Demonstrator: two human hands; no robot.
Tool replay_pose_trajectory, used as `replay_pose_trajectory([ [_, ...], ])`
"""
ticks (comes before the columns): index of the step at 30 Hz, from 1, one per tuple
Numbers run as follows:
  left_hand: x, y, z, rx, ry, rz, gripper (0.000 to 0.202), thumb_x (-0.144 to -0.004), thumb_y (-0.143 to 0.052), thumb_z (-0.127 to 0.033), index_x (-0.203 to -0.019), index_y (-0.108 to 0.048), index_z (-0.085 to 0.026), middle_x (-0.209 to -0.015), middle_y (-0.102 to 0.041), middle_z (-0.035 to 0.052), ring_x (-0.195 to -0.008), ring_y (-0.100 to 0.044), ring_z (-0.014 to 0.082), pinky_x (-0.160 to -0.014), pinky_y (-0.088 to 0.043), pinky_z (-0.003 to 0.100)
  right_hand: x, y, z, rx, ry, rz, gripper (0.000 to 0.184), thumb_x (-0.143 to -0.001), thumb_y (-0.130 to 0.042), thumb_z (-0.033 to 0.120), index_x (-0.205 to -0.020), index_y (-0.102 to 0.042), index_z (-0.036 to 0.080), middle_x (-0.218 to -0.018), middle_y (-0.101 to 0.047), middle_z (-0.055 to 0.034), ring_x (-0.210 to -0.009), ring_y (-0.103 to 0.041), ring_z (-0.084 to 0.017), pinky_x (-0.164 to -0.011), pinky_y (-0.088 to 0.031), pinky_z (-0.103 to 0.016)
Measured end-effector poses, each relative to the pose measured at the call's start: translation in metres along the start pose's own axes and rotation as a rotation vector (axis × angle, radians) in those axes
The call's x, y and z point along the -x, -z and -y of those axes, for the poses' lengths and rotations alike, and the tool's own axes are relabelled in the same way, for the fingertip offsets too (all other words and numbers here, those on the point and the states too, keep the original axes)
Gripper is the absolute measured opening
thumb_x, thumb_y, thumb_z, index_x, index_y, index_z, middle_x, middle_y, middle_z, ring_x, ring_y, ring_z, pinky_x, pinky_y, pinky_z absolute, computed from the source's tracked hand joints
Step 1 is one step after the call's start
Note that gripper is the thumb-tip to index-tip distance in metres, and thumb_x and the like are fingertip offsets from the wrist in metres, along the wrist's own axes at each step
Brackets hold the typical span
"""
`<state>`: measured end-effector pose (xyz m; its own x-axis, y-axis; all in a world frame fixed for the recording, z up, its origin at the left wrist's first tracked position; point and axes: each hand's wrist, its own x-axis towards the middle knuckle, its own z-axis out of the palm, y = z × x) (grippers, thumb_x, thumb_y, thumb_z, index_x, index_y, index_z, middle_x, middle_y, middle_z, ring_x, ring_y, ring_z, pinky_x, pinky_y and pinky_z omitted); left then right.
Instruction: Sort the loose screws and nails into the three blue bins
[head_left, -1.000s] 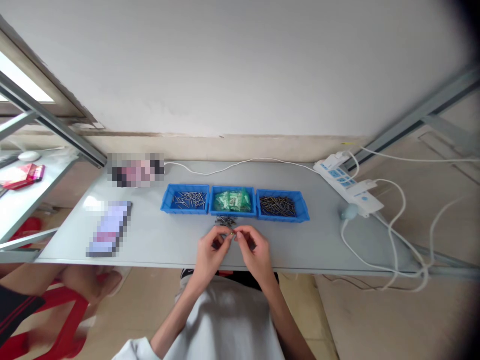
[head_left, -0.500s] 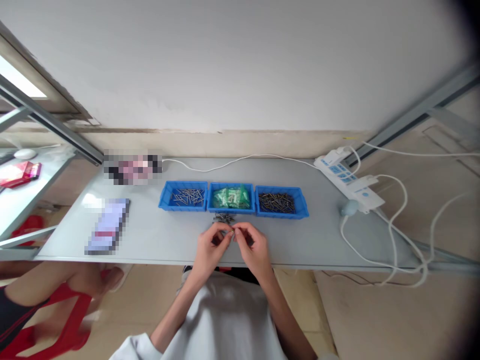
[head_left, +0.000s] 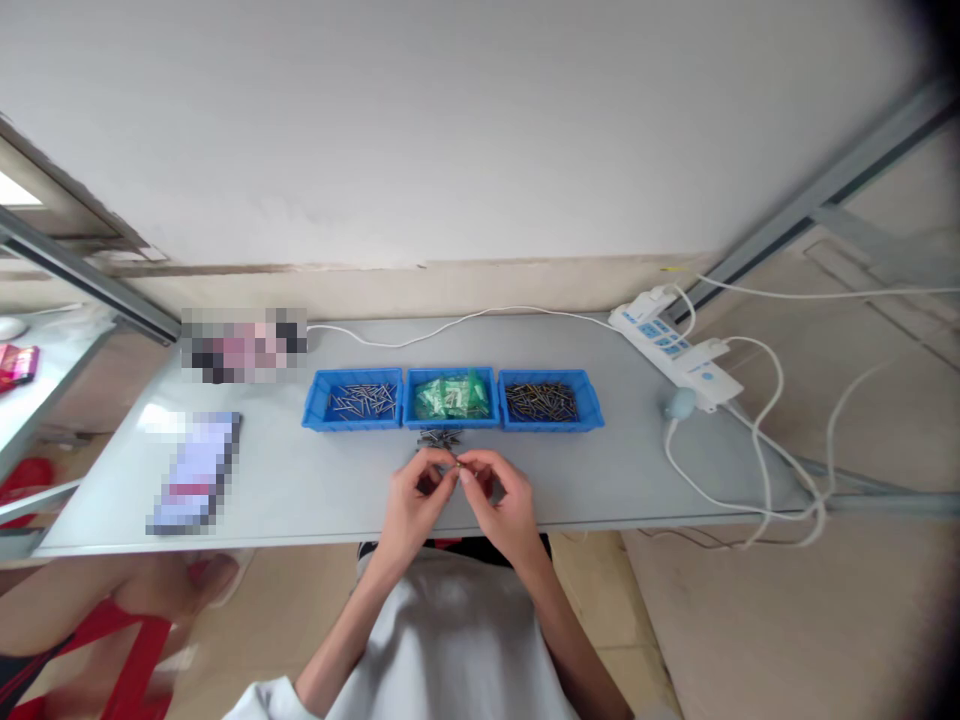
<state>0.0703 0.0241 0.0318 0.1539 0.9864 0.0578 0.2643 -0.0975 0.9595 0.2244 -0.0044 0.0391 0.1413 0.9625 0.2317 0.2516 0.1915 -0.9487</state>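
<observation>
My left hand and my right hand meet fingertip to fingertip over the near middle of the grey table. Both are pinched on a small metal part held between them. Just beyond the fingers lies a little heap of dark screws. Behind it stand three blue trays in a row: the left tray holds silver screws, the middle tray green pieces, the right tray dark screws.
A white power strip with cables lies at the table's right end, cords trailing off the edge. A phone lies at the left. Another person's leg and a red stool show at lower left.
My hands keep pinching the small part with little motion. The view has shifted slightly, so everything sits a bit further left in the picture.
</observation>
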Motion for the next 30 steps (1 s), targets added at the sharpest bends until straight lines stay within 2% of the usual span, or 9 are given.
replay_pose_trajectory([
  [4, 0.001, 0.0, 0.0, 0.017, -0.003, -0.01, 0.01, -0.094, -0.069, -0.03, -0.095, -0.072, -0.02, -0.064, -0.062, -0.0034, -0.053, -0.049, 0.0107, -0.055, -0.041, 0.022, 0.0, -0.006, 0.002, 0.065, 0.038, -0.043, 0.012, -0.099, -0.066, 0.032, -0.103, -0.072, 0.023, -0.075, -0.069, -0.0002, -0.059, -0.056, -0.014, -0.058, -0.051, -0.027],
  [7, 0.003, 0.0, -0.004, 0.045, 0.019, -0.037, 0.017, -0.097, -0.069, -0.036, -0.098, -0.072, -0.02, -0.075, -0.07, 0.0005, -0.056, -0.052, 0.0112, -0.056, -0.043, 0.023, -0.011, 0.002, 0.006, 0.129, 0.073, -0.17, 0.013, -0.098, -0.066, 0.034, -0.099, -0.072, 0.023, -0.072, -0.068, -0.0004, -0.057, -0.057, -0.014, -0.055, -0.05, -0.026],
  [10, 0.005, 0.001, -0.01, 0.144, 0.06, -0.157, 0.024, -0.101, -0.064, -0.042, -0.103, -0.069, -0.019, -0.086, -0.076, 0.0041, -0.058, -0.054, 0.0112, -0.057, -0.045, 0.023, -0.034, 0.027, 0.011, 0.313, 0.137, -0.389, 0.016, -0.1, -0.066, 0.035, -0.103, -0.074, 0.022, -0.074, -0.069, -0.0017, -0.056, -0.054, -0.014, -0.058, -0.05, -0.028],
  [14, 0.005, 0.004, -0.012, 0.295, 0.093, -0.357, 0.027, -0.103, -0.062, -0.046, -0.103, -0.064, -0.019, -0.076, -0.07, -0.0001, -0.051, -0.048, 0.0092, -0.052, -0.041, 0.021, -0.053, 0.053, 0.009, 0.588, 0.217, -0.55, 0.019, -0.102, -0.064, 0.033, -0.112, -0.075, 0.021, -0.08, -0.071, -0.0034, -0.056, -0.051, -0.015, -0.067, -0.05, -0.032],
  [16, 0.005, 0.004, -0.01, 0.315, 0.1, -0.394, 0.027, -0.102, -0.062, -0.047, -0.102, -0.063, -0.02, -0.073, -0.068, -0.0016, -0.05, -0.047, 0.009, -0.052, -0.041, 0.021, -0.047, 0.049, 0.004, 0.589, 0.251, -0.438, 0.018, -0.103, -0.063, 0.032, -0.112, -0.075, 0.022, -0.079, -0.07, -0.0029, -0.057, -0.052, -0.015, -0.065, -0.048, -0.031],
  [19, 0.004, 0.003, -0.009, 0.294, 0.113, -0.376, 0.029, -0.101, -0.063, -0.049, -0.102, -0.064, -0.019, -0.071, -0.067, -0.002, -0.051, -0.048, 0.0094, -0.053, -0.042, 0.021, -0.028, 0.026, -0.007, 0.541, 0.244, -0.054, 0.017, -0.104, -0.06, 0.032, -0.11, -0.075, 0.026, -0.08, -0.069, -0.0017, -0.06, -0.059, -0.016, -0.063, -0.048, -0.029],
  [21, 0.003, 0.003, -0.01, 0.284, 0.12, -0.354, 0.031, -0.101, -0.063, -0.05, -0.101, -0.064, -0.019, -0.07, -0.066, -0.002, -0.051, -0.049, 0.0097, -0.052, -0.042, 0.021, -0.019, 0.01, -0.013, 0.556, 0.198, 0.076, 0.014, -0.103, -0.061, 0.032, -0.106, -0.074, 0.026, -0.082, -0.068, -0.0019, -0.066, -0.063, -0.017, -0.062, -0.047, -0.027],
  [25, 0.003, 0.003, -0.01, 0.269, 0.128, -0.318, 0.033, -0.101, -0.062, -0.052, -0.101, -0.066, -0.019, -0.07, -0.067, -0.0017, -0.051, -0.05, 0.0099, -0.051, -0.041, 0.021, -0.017, -0.003, -0.016, 0.573, 0.142, 0.134, 0.015, -0.102, -0.059, 0.025, -0.091, -0.069, 0.026, -0.083, -0.065, -0.0019, -0.07, -0.064, -0.018, -0.059, -0.044, -0.026],
  [30, 0.003, 0.002, -0.008, 0.181, 0.105, -0.26, 0.029, -0.101, -0.064, -0.046, -0.104, -0.07, -0.018, -0.073, -0.071, 0.0014, -0.063, -0.06, 0.013, -0.06, -0.046, 0.022, -0.017, -0.001, -0.009, 0.339, 0.081, 0.044, 0.013, -0.104, -0.056, 0.027, -0.093, -0.062, 0.023, -0.086, -0.065, -0.0021, -0.07, -0.06, -0.017, -0.066, -0.048, -0.027],
])
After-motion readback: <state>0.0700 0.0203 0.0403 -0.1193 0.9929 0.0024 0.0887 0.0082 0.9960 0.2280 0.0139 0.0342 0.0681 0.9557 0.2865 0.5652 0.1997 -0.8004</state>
